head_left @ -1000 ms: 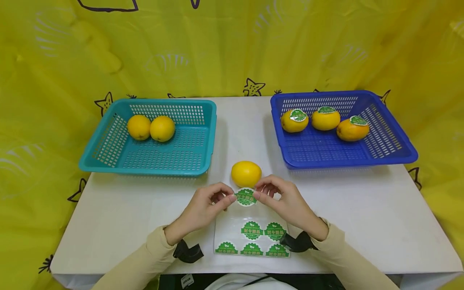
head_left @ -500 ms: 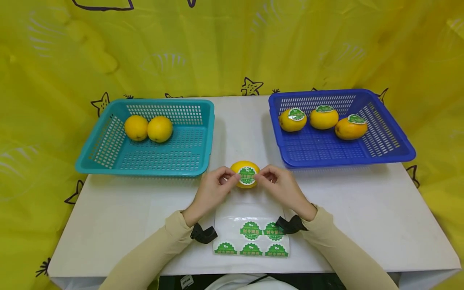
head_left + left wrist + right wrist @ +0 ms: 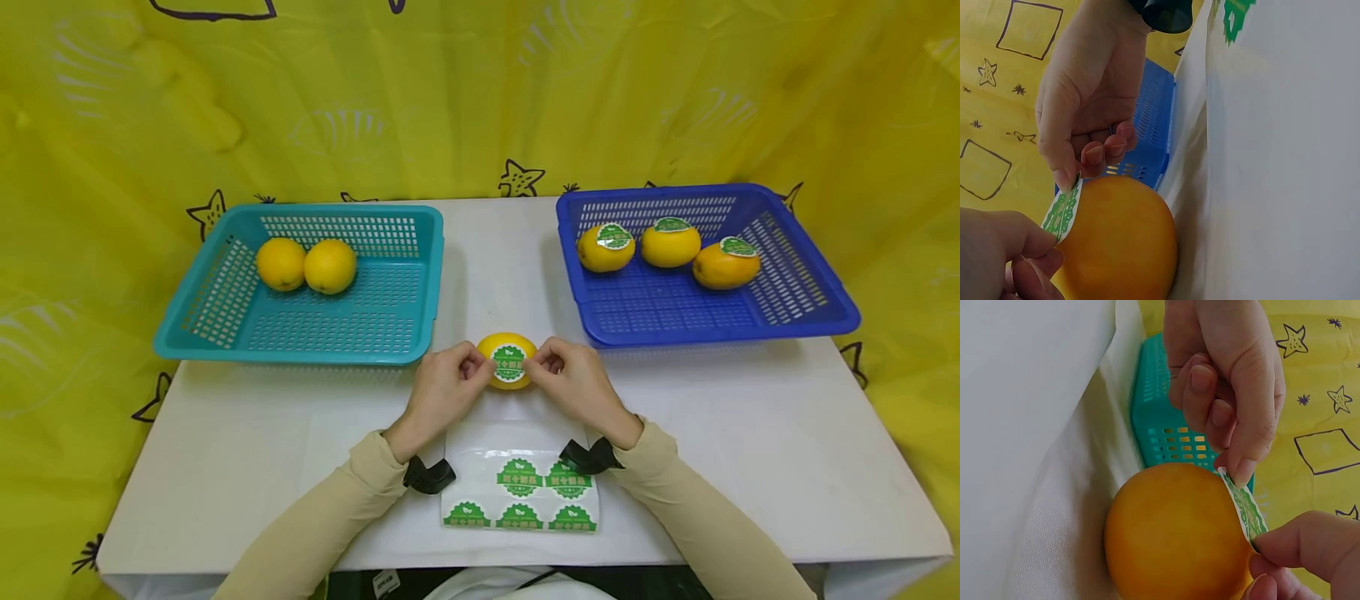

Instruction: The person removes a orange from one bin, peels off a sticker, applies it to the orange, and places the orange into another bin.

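A round green-and-white sticker (image 3: 509, 363) is stretched between my two hands over the top of a yellow-orange fruit (image 3: 489, 341). My left hand (image 3: 444, 387) pinches its left edge between thumb and index finger. On the opposite edge my right hand (image 3: 577, 379) pinches in the same way. From the left wrist view, the sticker (image 3: 1064, 212) lies right along the upper surface of the fruit (image 3: 1125, 237), slightly bent. The right wrist view has the sticker (image 3: 1245, 509) close against the fruit (image 3: 1172, 531), both ends between fingertips. The fruit rests on the white-covered table.
Below the hands lies a sticker sheet (image 3: 480, 479) with several green stickers. A teal basket (image 3: 375, 354) at the left holds two plain fruits (image 3: 330, 267). The blue basket (image 3: 712, 335) at the right holds three stickered fruits (image 3: 727, 271). A yellow curtain (image 3: 450, 100) hangs behind.
Both hands have carried the sticker forward from in front of the fruit to over it. In the last half second it has shifted only slightly.
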Motion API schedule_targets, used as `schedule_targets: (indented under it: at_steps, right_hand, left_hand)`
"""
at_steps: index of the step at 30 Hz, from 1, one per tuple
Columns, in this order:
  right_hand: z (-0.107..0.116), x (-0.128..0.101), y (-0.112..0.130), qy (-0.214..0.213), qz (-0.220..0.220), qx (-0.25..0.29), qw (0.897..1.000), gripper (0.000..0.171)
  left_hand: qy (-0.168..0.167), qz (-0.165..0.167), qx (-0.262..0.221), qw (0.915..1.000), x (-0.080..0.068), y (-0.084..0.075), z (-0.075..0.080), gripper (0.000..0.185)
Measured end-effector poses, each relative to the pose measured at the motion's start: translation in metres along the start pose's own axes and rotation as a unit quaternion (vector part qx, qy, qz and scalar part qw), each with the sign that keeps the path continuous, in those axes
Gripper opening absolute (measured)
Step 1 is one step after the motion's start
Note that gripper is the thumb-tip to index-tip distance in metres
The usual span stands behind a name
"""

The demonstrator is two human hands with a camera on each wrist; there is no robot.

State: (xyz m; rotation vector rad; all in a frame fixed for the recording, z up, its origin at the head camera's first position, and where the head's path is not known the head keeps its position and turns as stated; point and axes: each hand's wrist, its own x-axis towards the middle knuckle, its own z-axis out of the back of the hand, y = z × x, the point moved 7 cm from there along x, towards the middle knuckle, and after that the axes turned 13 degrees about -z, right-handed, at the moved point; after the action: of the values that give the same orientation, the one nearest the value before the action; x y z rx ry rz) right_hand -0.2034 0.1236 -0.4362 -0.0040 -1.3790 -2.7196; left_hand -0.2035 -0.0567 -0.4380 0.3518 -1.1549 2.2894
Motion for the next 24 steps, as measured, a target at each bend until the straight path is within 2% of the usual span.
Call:
schedule_targets:
  at_steps: [15,24]
  right_hand:
    - [0.000,0.004,-0.008,0.019,-0.033,0.017,0.999,0.008]
    - [-0.004,0.007,-0.011,0.014,-0.028,0.015,0.999,0.026]
  left_hand:
    - [0.011,-0.008,0.006,0.9999,0.000,0.002,-0.003,0.018]
    - [0.036,0.014,-0.025,0.9990,-0.003,0.007,-0.008,0.024]
